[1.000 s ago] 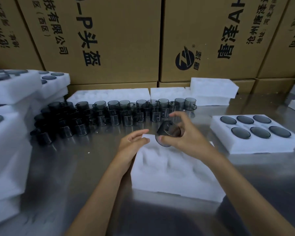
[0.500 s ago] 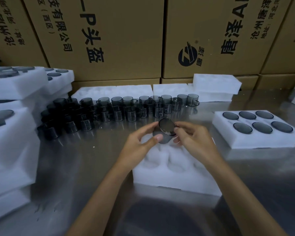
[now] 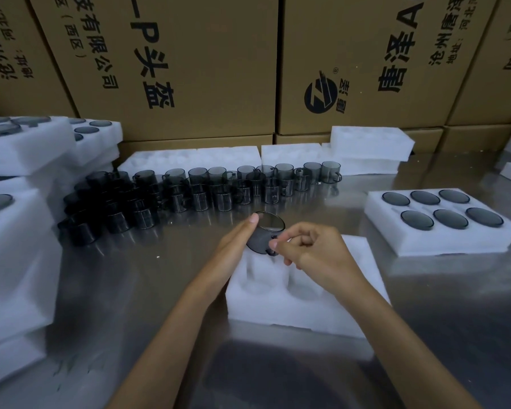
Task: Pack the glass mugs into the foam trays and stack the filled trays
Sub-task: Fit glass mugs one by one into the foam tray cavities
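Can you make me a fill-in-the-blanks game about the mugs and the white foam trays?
1. The filled tray on the right holds ____ mugs.
2. The right hand pinches the held mug by its ____.
3. The tray under the hands has ____ mugs in it.
4. The boxes behind the table are made of ____.

Answers: six; handle; no; cardboard

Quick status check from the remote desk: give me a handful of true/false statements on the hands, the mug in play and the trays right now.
1. The right hand pinches the mug by its handle. True.
2. The tray under the hands is already full. False: its visible pockets are empty.
3. The tray on the right holds six mugs. True.
4. The left hand is off the mug. False: its straight fingers touch the side.
5. The loose mugs stand on a cardboard box. False: they stand on the metal table.
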A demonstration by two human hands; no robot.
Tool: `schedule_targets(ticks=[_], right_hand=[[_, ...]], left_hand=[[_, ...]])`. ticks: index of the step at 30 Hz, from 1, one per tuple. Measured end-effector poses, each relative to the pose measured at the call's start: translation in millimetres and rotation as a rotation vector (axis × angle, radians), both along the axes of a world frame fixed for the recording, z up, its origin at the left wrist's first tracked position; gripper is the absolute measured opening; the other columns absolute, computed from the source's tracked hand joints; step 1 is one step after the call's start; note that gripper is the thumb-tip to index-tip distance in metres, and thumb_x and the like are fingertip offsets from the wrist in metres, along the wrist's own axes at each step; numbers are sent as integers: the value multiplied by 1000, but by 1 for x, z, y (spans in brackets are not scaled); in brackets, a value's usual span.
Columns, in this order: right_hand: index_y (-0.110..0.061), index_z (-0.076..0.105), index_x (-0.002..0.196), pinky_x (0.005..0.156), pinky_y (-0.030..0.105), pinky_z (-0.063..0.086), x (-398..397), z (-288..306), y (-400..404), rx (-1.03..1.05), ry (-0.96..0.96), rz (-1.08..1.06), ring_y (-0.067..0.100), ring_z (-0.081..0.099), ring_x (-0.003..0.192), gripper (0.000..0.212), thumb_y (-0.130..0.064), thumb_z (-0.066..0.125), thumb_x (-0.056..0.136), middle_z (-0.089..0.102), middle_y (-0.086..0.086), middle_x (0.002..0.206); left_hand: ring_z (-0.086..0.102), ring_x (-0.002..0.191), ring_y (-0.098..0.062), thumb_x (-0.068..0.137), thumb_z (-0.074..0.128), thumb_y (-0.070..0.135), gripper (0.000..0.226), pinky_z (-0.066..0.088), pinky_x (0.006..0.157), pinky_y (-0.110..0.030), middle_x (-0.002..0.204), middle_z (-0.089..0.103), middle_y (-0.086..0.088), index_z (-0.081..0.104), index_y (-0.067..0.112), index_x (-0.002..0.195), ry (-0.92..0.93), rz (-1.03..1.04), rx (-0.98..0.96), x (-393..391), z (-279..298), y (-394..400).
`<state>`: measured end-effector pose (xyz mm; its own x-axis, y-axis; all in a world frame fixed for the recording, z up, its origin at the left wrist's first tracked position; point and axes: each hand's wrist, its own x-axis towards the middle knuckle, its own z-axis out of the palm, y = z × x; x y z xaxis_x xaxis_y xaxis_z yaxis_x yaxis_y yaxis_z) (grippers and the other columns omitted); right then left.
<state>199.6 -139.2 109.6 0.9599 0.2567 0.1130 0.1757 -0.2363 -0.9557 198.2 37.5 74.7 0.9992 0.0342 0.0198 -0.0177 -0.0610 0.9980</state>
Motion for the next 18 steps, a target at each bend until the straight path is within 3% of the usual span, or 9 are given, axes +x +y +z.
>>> schedule_targets(ticks=[3, 8, 11, 14, 18], right_hand=[[-14, 71, 77, 60, 20, 44, 2, -1, -1, 0, -4, -17, 9, 57, 56, 14, -23, 82, 80, 65, -1, 56], [-20, 70, 77, 58, 14, 39, 2, 0, -1, -65, -155, -34, 7, 48, 59, 14, -21, 84, 77, 66, 0, 69], [-26, 66, 94, 71, 11, 38, 3, -1, -3, -162, -258, -38, 7, 55, 85, 25, -20, 83, 77, 63, -10, 95], [-34, 55, 126, 86, 16, 42, 5, -3, -6, -182, -188, 22, 1, 53, 111, 52, -28, 80, 81, 57, -21, 122], [-36, 57, 136, 111, 25, 37, 5, -5, -8, -314, -264, 76, -5, 41, 133, 51, -38, 72, 88, 48, -25, 144]], left_hand=[[46, 137, -16, 74, 59, 81, 67, 27, 119, -48, 144, 54, 6, 59, 44, 130, 37, -35, -14, 6, 1, -1], [43, 139, -17, 73, 55, 76, 61, 26, 119, -48, 147, 51, 5, 58, 50, 128, 24, -10, -24, 11, 3, -3], [34, 144, -15, 72, 47, 74, 68, 22, 120, -49, 151, 45, 8, 53, 47, 134, 10, -10, 25, 13, 2, -5], [32, 145, -17, 72, 42, 74, 74, 21, 120, -51, 152, 43, 8, 50, 43, 139, 41, -7, 53, 12, -2, -4], [41, 139, -14, 72, 47, 73, 67, 26, 119, -47, 146, 50, 8, 57, 45, 132, 63, 16, 30, 8, -6, -2]])
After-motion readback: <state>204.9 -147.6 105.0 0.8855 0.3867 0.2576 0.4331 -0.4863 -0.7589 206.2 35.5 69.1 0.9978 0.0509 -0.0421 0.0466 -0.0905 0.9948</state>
